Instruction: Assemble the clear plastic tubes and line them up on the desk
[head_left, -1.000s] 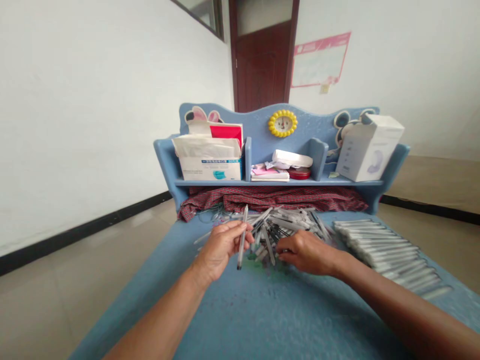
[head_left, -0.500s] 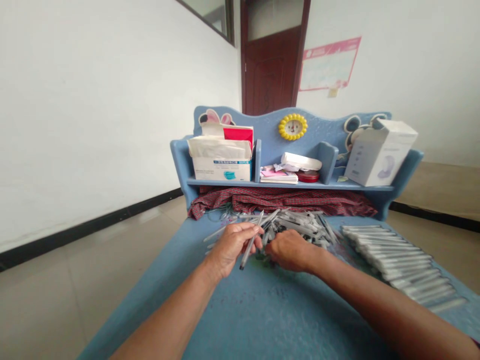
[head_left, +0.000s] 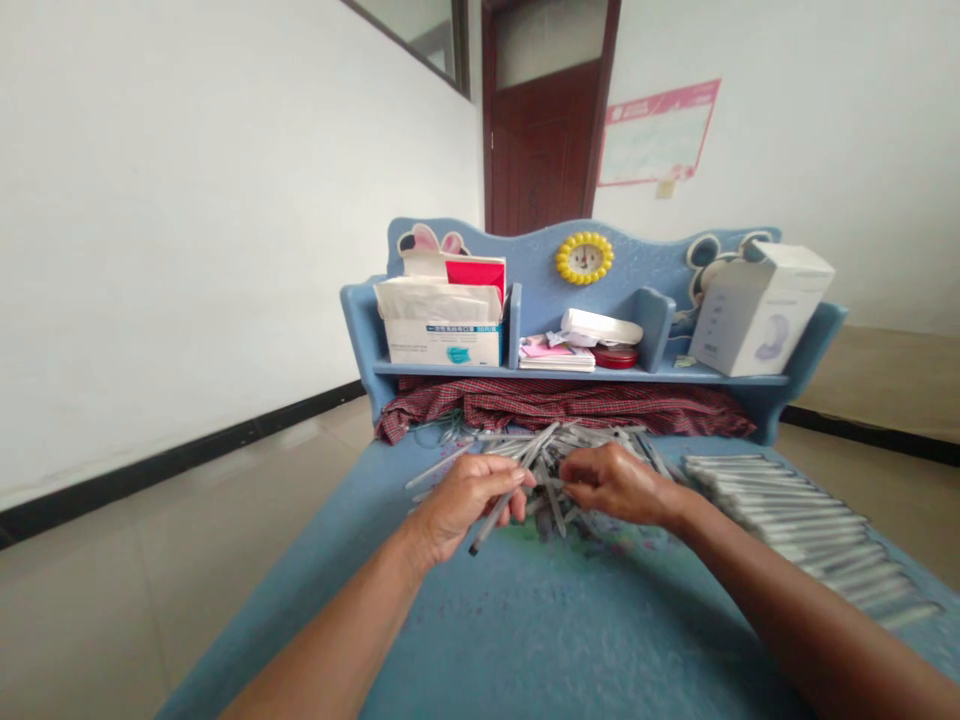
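My left hand [head_left: 461, 500] is closed around a slim clear-grey pen [head_left: 487, 527], whose dark end slants down toward me. To its right, my right hand [head_left: 621, 482] has its fingers pinched together at the front edge of a loose pile of pens [head_left: 592, 438]. A small greyish piece shows by its fingertips, too blurred to name. Several pens in the pile lie crossed at different angles, partly hidden behind both hands. On the right side of the blue table [head_left: 525, 630], many similar pens [head_left: 795, 520] lie side by side in a long row.
A blue shelf [head_left: 450, 372] spans the table's back. It carries a face mask box [head_left: 442, 340], papers with a white case [head_left: 600, 327], a red round tin [head_left: 616, 357] and a white carton [head_left: 757, 315]. Checked cloth [head_left: 562, 402] is bunched beneath it.
My right hand has lifted a little and shifted right from the pile's front edge, uncovering pens there. My left hand keeps its pen, which has dipped slightly down and left.
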